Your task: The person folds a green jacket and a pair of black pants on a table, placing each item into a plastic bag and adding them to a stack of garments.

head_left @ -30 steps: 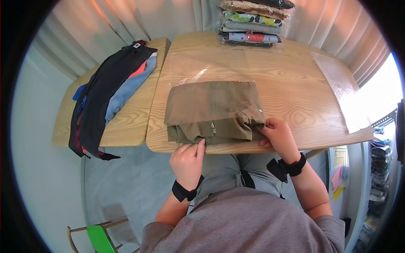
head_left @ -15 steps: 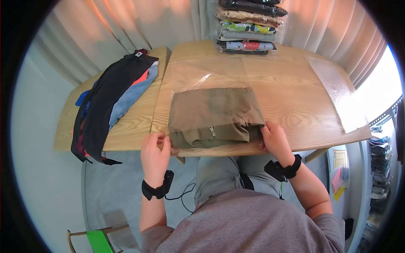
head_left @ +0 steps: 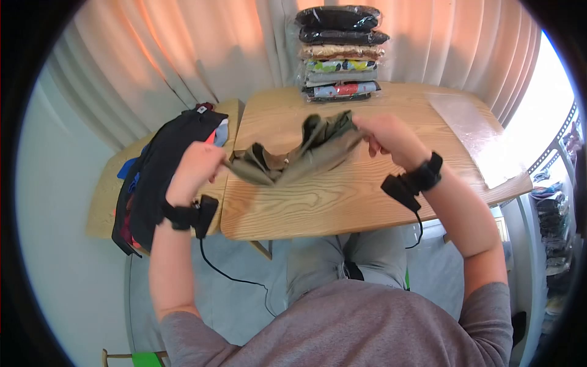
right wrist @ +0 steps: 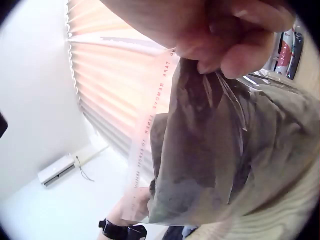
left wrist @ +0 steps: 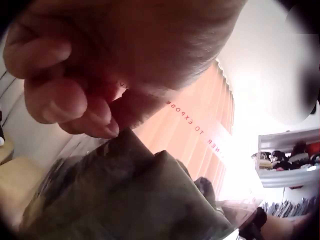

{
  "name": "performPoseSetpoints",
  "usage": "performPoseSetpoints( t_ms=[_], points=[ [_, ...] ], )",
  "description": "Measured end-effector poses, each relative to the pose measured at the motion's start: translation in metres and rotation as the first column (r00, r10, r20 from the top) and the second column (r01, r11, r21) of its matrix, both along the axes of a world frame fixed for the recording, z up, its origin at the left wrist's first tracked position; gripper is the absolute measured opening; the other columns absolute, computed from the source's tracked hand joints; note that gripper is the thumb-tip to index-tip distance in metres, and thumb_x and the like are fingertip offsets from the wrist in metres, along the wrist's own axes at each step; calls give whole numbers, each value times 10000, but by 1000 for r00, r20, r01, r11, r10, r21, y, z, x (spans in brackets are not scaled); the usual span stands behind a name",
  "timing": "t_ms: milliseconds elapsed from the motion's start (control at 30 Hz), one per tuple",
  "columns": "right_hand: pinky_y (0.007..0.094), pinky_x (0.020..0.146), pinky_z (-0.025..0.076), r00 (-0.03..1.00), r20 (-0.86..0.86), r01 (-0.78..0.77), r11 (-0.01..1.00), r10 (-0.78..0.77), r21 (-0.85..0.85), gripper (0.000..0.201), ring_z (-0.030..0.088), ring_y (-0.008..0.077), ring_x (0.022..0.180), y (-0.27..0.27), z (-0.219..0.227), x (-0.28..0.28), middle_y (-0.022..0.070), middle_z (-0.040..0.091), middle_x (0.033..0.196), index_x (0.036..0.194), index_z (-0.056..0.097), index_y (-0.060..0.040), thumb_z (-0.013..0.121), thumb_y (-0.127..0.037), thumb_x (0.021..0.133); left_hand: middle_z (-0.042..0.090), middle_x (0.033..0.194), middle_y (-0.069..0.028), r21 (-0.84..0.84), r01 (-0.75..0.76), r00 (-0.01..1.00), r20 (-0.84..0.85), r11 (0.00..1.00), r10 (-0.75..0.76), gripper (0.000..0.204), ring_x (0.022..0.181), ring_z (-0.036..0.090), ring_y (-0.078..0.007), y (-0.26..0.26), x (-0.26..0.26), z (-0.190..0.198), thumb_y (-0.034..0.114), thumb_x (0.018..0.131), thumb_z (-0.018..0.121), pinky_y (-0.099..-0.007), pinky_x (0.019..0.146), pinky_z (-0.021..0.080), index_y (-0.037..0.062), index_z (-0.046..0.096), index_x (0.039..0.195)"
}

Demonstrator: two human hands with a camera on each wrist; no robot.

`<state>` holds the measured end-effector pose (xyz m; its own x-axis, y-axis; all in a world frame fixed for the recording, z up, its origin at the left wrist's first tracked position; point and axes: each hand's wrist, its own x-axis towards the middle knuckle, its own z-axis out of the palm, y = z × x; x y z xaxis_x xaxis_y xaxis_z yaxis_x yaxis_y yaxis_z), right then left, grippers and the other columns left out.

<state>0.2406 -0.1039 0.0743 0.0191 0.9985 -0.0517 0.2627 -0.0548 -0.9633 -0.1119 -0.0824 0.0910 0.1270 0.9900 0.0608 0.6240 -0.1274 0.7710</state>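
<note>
An olive-brown folded garment in a clear plastic bag is held up over the table between both hands, its middle sagging. The left hand pinches the bag's left corner. At the upper right corner, the right hand grips bag and cloth with curled fingers. In the right wrist view the bag's clear flap carries red printed letters, and the garment hangs below the fingers. The left wrist view shows the garment under the left hand's fingertips.
A stack of bagged clothes stands at the table's back. Dark and blue clothes lie on the left table section. A clear plastic sheet lies along the right side of the table. Bagged items fill a shelf at far right.
Both hands have raised the bagged garment off the table's front edge and moved it forward. It now sags and is tilted. The left hand has shifted left and up from the bag's front edge.
</note>
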Motion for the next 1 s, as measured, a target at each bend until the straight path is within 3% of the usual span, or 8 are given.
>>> performPoseSetpoints(
  t_ms=[33,133,367,567,633,767,833,1000],
  points=[
    [232,395,279,999,-43,3,999,-5,-54,374,509,123,457,4,15,3,-2,454,485,620,520,-81,564,-342,885,522,531,-15,-28,12,997,71,1000,-9,233,446,467,-99,5,3,17,144,795,524,-254,425,368,17,571,606],
    [225,394,302,999,-47,22,996,-26,-87,413,472,119,416,11,48,8,-15,403,441,581,460,-121,572,-357,900,463,513,9,-92,-58,993,93,994,66,232,430,390,-76,10,11,61,160,757,564,-225,399,296,64,496,557],
    [207,378,304,999,-23,-20,997,22,70,429,355,81,355,-15,114,25,-42,334,391,523,429,-147,614,-304,877,391,496,35,1,30,988,154,1000,-30,231,403,329,-48,-4,2,120,170,777,547,-210,364,233,94,472,571],
    [185,355,291,989,109,-134,899,97,416,404,329,53,321,-34,181,37,-61,320,374,534,447,-148,592,-249,897,391,524,42,133,35,967,246,991,-67,201,400,306,-27,-10,-7,177,221,825,547,-186,350,214,121,478,665],
    [188,355,290,992,84,-115,937,92,329,391,327,52,319,-26,201,51,-66,320,373,547,463,-153,593,-263,898,387,527,44,147,70,974,204,987,-100,193,399,304,-21,-17,3,188,217,828,541,-182,342,205,121,475,675],
    [189,338,235,989,148,-61,947,15,316,379,352,43,345,-8,181,39,-73,327,377,554,465,-162,604,-277,887,380,538,44,90,63,982,172,994,-78,188,388,293,-18,17,7,178,202,836,517,-180,323,186,120,460,677],
    [170,355,217,999,44,-15,984,8,176,321,362,46,372,10,173,41,-76,355,398,588,518,-151,599,-265,876,366,494,59,54,17,982,184,998,-27,231,399,304,-29,34,13,170,192,785,544,-192,348,207,125,439,591],
    [199,415,249,998,-30,50,986,-46,160,295,403,44,448,34,157,40,-69,378,445,622,557,-131,585,-256,887,369,489,54,44,-107,986,132,993,100,260,399,307,-58,45,33,164,204,758,566,-214,381,203,139,421,552]
  ],
)
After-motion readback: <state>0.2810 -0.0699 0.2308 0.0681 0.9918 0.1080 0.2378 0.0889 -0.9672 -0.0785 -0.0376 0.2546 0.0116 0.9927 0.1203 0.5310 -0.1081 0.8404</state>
